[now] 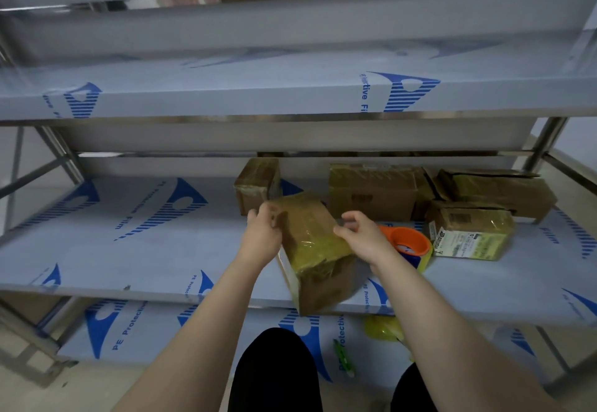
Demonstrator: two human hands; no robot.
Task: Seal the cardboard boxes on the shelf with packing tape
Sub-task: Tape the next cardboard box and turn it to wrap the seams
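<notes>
Resting tilted between both hands on the shelf (129, 243) lip, the tape-wrapped cardboard box (315, 251) looks light, stiff and slick, so its corners seem the surest hold: the left hand (263, 234) grips the far corner, the right hand (361, 237) pinches the right edge.

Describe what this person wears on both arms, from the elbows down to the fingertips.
Nothing shows. The left arm and right arm are bare along their whole visible length, with no sleeve edge in view. No gloves, and no watch or bracelet at either wrist. The fingers carry no ring I can make out, though the picture is soft there.
</notes>
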